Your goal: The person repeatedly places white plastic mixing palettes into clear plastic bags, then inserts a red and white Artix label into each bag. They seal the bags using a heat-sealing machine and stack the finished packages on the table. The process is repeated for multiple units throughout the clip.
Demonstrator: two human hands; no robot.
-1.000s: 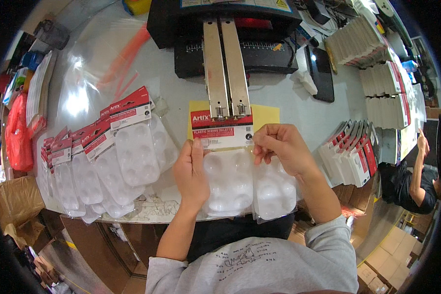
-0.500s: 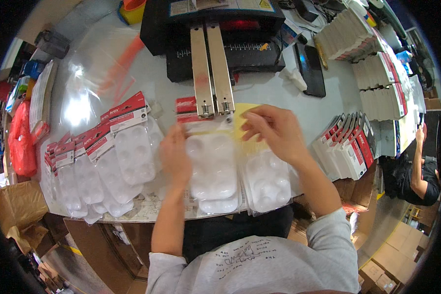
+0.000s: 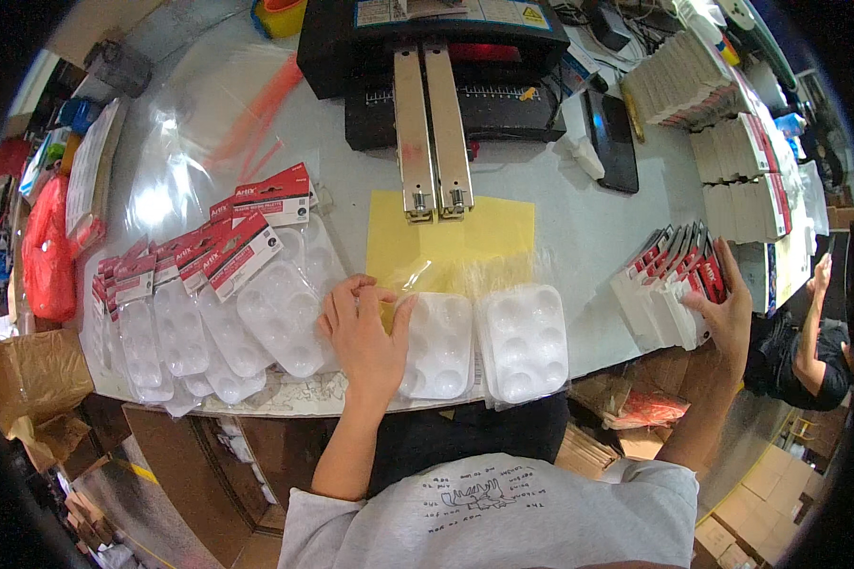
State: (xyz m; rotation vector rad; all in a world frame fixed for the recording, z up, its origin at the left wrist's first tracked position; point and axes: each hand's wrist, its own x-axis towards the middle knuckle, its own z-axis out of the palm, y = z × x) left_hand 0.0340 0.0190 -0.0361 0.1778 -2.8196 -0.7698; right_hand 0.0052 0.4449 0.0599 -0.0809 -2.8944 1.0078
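Note:
My left hand (image 3: 365, 337) rests at the left edge of a white paint palette (image 3: 441, 356) in a clear bag, thumb and fingers apart. A second bagged white palette (image 3: 527, 346) lies just right of it, its clear bag opening toward the yellow sheet. My right hand (image 3: 728, 308) is at the right end of a row of folded red, black and white header cards (image 3: 669, 303), thumb and fingers about the end card. To the left, several bagged palettes with red header cards (image 3: 289, 299) overlap in a pile.
A black machine (image 3: 436, 81) with two metal arms (image 3: 427, 142) reaches over a yellow sheet (image 3: 503, 228). A phone (image 3: 612, 142), stacked cards (image 3: 678, 81) and a red bag (image 3: 49, 256) lie around the table. Another person (image 3: 807, 351) is at far right.
The palette with its header card has gone from under the metal arms to the left pile. My right hand has moved right to the header cards; my left is at another bagged palette.

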